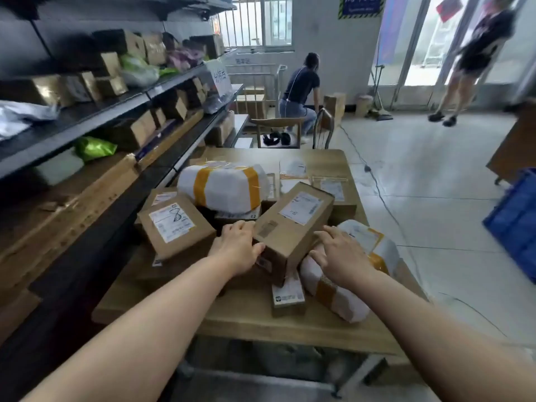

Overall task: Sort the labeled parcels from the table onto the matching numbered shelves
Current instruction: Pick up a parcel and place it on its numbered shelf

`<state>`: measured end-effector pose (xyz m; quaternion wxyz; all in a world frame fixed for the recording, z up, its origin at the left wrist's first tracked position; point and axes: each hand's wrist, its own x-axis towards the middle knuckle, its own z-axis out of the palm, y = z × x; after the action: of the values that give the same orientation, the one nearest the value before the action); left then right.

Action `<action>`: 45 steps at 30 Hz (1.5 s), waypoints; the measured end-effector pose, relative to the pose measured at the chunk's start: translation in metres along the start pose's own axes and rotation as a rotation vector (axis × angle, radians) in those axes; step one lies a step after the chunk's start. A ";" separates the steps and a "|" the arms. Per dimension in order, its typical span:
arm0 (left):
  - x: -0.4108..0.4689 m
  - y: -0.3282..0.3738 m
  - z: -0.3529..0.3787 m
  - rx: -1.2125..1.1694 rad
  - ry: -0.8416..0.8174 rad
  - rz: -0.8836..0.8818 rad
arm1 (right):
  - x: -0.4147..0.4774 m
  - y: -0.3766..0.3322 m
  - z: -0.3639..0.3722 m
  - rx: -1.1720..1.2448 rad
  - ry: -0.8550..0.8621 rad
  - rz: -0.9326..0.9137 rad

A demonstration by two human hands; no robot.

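Cardboard box leans on table's other parcels, left hand gripping it.

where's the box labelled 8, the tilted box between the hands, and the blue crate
box labelled 8 (174, 224): head view, on its white label
tilted box (285, 232): head view, top face below the label
blue crate (516, 224): head view, its side wall
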<state>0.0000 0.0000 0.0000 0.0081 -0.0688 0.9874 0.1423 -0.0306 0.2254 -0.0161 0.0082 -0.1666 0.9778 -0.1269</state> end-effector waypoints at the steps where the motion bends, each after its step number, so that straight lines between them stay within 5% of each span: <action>1: 0.005 0.002 0.002 -0.025 -0.009 -0.014 | 0.005 0.003 0.003 0.014 -0.012 0.017; 12: 0.061 -0.014 0.026 -0.273 -0.122 -0.226 | 0.076 0.000 0.047 0.384 -0.057 0.091; 19: 0.081 -0.008 0.038 -0.544 -0.164 -0.271 | 0.100 -0.002 0.060 0.707 -0.130 0.322; 25: 0.081 -0.007 0.032 -0.814 -0.327 -0.421 | 0.105 0.003 0.067 0.886 -0.109 0.325; 45: 0.027 0.054 0.014 -0.955 0.070 -0.379 | 0.097 0.020 0.015 0.774 0.027 -0.110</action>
<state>-0.0347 0.0519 0.0004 -0.0315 -0.2474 0.7821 0.5710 -0.1280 0.2086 -0.0328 0.0507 -0.2016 0.8473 -0.4887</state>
